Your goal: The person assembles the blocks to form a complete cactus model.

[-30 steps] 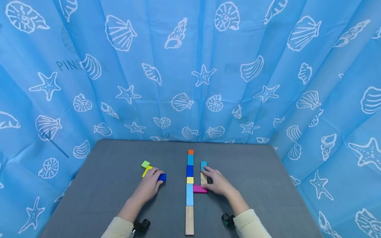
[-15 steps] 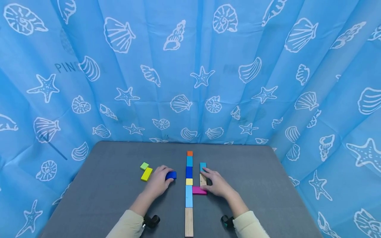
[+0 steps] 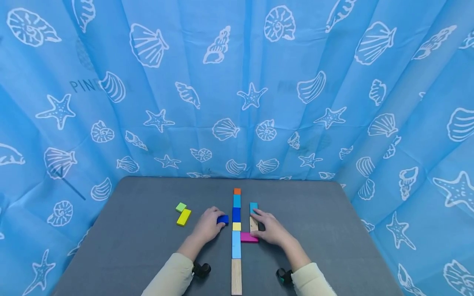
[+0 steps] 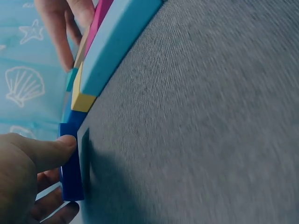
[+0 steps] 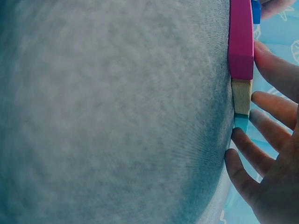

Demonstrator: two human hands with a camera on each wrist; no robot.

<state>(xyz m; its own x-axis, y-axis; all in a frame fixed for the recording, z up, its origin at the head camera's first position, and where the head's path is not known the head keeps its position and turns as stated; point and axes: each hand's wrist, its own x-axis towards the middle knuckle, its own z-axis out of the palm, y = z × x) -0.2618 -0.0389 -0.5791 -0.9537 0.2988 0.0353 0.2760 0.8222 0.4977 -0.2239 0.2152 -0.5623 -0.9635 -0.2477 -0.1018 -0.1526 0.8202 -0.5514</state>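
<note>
My left hand [image 3: 208, 224] pinches a dark blue block [image 4: 71, 170] between thumb and fingers, just left of the row. In the left wrist view a shadow lies beside this block. A straight row of blocks runs away from me: plain wood [image 3: 236, 276], light blue [image 3: 236, 244], yellow [image 3: 236, 226], dark blue [image 3: 236, 214], blue [image 3: 237, 201] and orange [image 3: 237, 191]. A pink block [image 3: 249, 237] juts right from it. My right hand [image 3: 272, 227] rests its fingertips at a short wooden block [image 5: 241, 95] between the pink block and a teal block [image 3: 253, 207], its fingers spread.
A bright yellow block [image 3: 184, 218] and a light green block [image 3: 181, 207] lie on the left of the grey tabletop [image 3: 314, 213]. A blue shell-print curtain [image 3: 237, 90] hangs behind the far edge.
My left hand has carried the dark blue block rightwards, away from the yellow and green blocks and close to the row. The right hand has stayed at the short wooden block.
</note>
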